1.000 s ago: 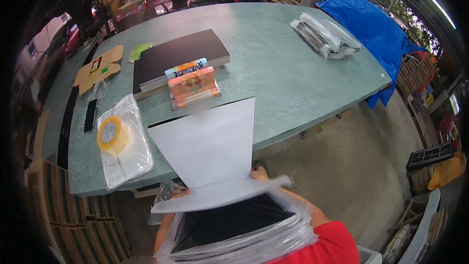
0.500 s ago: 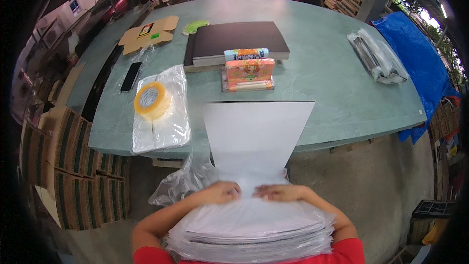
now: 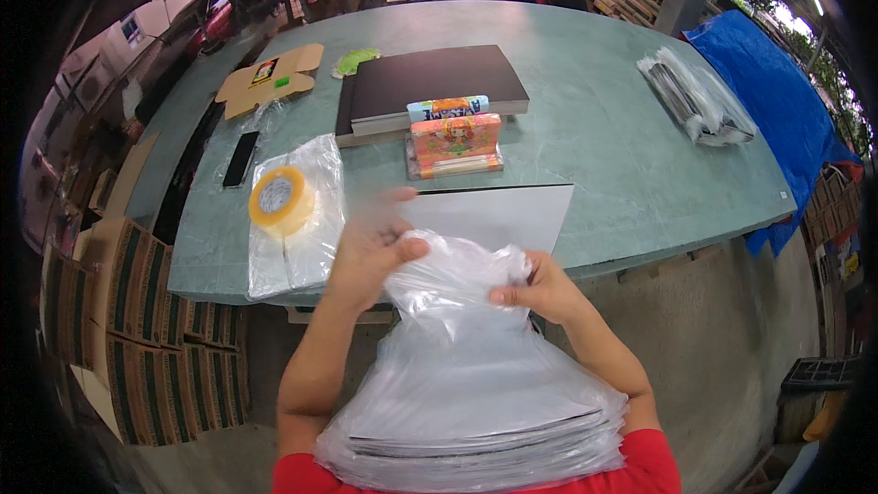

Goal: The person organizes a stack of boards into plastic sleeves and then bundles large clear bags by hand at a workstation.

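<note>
The largest item is the green, broad, stone-like table (image 3: 594, 119), beyond the fingers of both hands. Nearer the person than the fingers, at the lap, sits a thick pile of flat sheets in clear plastic (image 3: 476, 412). Just past the fingertips, its far end over the table edge, is a white, flat, straight-edged panel with a dark far rim (image 3: 498, 209); whether it touches the table cannot be told.

Between the hands is a crumpled, clear, soft plastic film (image 3: 453, 284), covering the panel's nearer part. The right hand (image 3: 547, 290) pinches its right side, thumb over the film. The left hand (image 3: 366, 261) is blurred, its fingers spread and its thumb at the film's left edge; whether it grips cannot be confirmed. Left of the left fingers, a round, yellowish roll of tape (image 3: 280, 201) lies on a stack of clear, flat plastic bags (image 3: 315, 252).

Judged risks: the film could tear or slip if pulled unevenly, the right side alone being surely held; the pile could slide if the lap tilts.

The film's bunched end points away from the person, its long axis running from lap to table. The panel's dark rim lies crosswise; its long axis is obscured by film.
</note>
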`<action>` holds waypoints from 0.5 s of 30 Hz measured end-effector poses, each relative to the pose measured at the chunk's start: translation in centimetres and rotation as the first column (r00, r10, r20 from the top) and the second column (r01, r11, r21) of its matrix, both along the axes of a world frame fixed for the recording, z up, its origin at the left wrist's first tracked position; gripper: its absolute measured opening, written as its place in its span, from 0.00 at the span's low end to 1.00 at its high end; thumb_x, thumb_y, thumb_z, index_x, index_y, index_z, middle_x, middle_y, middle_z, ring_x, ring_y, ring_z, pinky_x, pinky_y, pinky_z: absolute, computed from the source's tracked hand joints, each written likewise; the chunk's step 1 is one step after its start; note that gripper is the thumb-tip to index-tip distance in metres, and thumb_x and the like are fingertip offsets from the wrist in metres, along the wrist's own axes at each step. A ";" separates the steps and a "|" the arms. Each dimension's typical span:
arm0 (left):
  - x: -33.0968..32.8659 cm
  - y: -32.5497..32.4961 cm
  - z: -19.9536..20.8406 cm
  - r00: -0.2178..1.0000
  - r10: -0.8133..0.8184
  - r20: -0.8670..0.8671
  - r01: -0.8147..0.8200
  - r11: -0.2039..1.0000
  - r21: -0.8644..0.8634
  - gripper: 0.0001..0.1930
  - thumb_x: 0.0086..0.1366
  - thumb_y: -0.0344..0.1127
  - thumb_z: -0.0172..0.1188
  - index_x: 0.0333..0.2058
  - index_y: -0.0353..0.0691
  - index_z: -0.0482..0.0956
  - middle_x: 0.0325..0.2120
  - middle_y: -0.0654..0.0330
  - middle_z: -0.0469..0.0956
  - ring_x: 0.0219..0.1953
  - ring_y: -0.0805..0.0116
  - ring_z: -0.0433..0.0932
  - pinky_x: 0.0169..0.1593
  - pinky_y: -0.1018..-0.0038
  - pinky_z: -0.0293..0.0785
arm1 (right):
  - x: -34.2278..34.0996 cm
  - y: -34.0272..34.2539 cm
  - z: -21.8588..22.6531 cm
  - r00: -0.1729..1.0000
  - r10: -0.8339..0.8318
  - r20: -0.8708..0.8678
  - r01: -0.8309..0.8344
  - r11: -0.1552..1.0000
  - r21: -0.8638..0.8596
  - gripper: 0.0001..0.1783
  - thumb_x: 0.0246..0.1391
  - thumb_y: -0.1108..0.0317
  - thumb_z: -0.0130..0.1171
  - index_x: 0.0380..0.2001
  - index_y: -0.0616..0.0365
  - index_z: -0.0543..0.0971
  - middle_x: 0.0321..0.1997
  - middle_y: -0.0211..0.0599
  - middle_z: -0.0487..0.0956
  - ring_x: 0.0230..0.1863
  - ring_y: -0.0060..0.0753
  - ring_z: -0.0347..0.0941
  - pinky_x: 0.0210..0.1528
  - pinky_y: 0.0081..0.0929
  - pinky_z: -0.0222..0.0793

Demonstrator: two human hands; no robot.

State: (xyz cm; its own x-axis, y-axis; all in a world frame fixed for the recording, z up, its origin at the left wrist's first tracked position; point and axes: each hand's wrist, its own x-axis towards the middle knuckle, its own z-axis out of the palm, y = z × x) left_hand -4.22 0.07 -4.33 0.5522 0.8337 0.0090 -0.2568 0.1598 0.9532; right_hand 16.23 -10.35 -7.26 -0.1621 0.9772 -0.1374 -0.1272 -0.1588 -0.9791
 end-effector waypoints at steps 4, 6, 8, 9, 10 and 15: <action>-0.6 -0.5 -1.3 0.967 -0.018 -0.253 0.084 0.964 0.251 0.33 0.36 0.19 0.63 0.46 0.40 0.64 0.22 0.67 0.65 0.27 0.79 0.67 0.34 0.84 0.65 | 0.5 -1.0 -2.3 0.943 0.056 -0.329 -0.067 0.998 -0.021 0.23 0.38 0.73 0.61 0.41 0.62 0.67 0.34 0.33 0.74 0.34 0.22 0.70 0.37 0.20 0.65; 0.0 -1.8 -2.0 0.908 -0.164 -0.385 0.286 0.915 0.284 0.31 0.38 0.20 0.63 0.46 0.40 0.64 0.21 0.68 0.63 0.26 0.80 0.65 0.35 0.84 0.63 | 0.9 -0.6 -1.2 0.914 0.024 -0.405 -0.024 1.000 0.007 0.22 0.39 0.74 0.59 0.40 0.61 0.67 0.34 0.35 0.74 0.34 0.25 0.70 0.37 0.21 0.65; 0.1 -2.9 -2.4 0.835 -0.223 -0.504 0.408 0.865 0.293 0.27 0.41 0.21 0.61 0.44 0.40 0.67 0.20 0.69 0.61 0.26 0.82 0.63 0.34 0.84 0.61 | 0.9 0.2 -1.0 0.919 -0.050 -0.390 0.097 0.990 0.103 0.17 0.42 0.78 0.55 0.39 0.60 0.67 0.36 0.39 0.73 0.34 0.28 0.71 0.36 0.22 0.66; -0.3 -2.9 -3.1 0.813 -0.216 -0.541 0.415 0.867 0.277 0.25 0.41 0.21 0.61 0.43 0.40 0.68 0.20 0.69 0.62 0.26 0.81 0.64 0.34 0.84 0.62 | 1.3 0.4 -0.8 0.871 -0.129 -0.474 0.222 0.964 0.145 0.16 0.43 0.78 0.54 0.38 0.60 0.67 0.35 0.38 0.73 0.34 0.27 0.71 0.36 0.21 0.66; -1.2 -2.6 -4.3 0.794 -0.198 -0.576 0.408 0.874 0.263 0.24 0.42 0.21 0.60 0.42 0.40 0.69 0.20 0.68 0.64 0.26 0.81 0.64 0.33 0.84 0.62 | 1.8 0.7 -0.6 0.810 -0.186 -0.556 0.333 0.926 0.176 0.15 0.43 0.79 0.53 0.37 0.59 0.67 0.35 0.38 0.73 0.33 0.27 0.71 0.35 0.20 0.66; -0.2 -3.8 -3.4 0.872 -0.081 -0.484 0.377 0.740 0.556 0.16 0.43 0.23 0.61 0.34 0.40 0.73 0.22 0.66 0.70 0.24 0.78 0.67 0.29 0.81 0.65 | -0.4 0.8 -0.1 0.994 -0.104 0.043 0.078 0.914 0.398 0.25 0.38 0.69 0.62 0.42 0.61 0.67 0.34 0.37 0.73 0.34 0.26 0.70 0.32 0.24 0.66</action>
State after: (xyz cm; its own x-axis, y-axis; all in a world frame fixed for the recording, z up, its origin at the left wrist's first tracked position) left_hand -4.43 -3.73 -7.71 0.7988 0.5665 0.2027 0.1348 -0.4968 0.8573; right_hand 15.83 -9.57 -7.35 -0.0733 0.9638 0.2563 -0.0598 0.2523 -0.9658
